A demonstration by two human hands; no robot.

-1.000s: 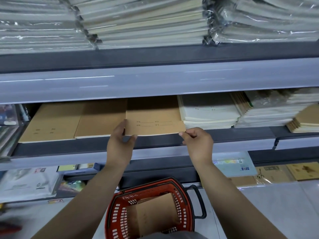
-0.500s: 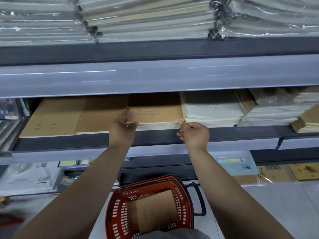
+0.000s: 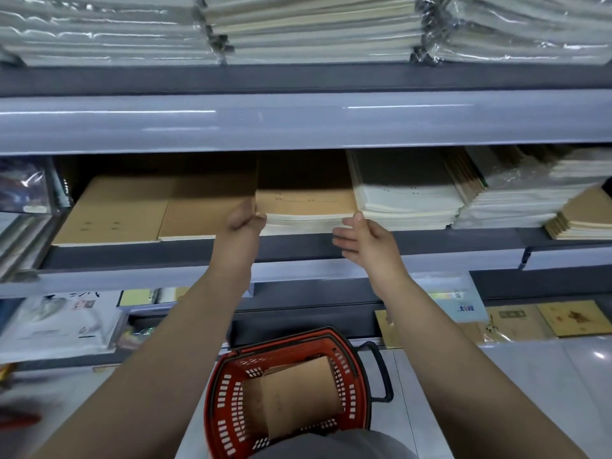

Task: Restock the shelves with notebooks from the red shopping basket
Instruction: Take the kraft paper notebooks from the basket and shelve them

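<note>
A stack of brown-covered notebooks (image 3: 304, 203) lies on the middle shelf (image 3: 298, 245), between flat brown notebooks on the left and a white stack on the right. My left hand (image 3: 243, 223) pinches the stack's front left corner. My right hand (image 3: 366, 240) has its fingers spread and relaxed, with a fingertip at the stack's front right corner. Below on the floor stands the red shopping basket (image 3: 228, 402), holding brown notebooks (image 3: 298, 399).
Two flat brown notebooks (image 3: 139, 213) lie left of the stack; white notebook stacks (image 3: 407, 200) and wrapped piles (image 3: 523, 197) fill the right. Plastic-wrapped packs (image 3: 298, 28) load the top shelf. More stationery lies on the low shelf (image 3: 530, 319).
The brown notebooks went from tilted at the shelf edge to lying flat and pushed deeper in. My right hand has let go of the stack's corner and spread its fingers.
</note>
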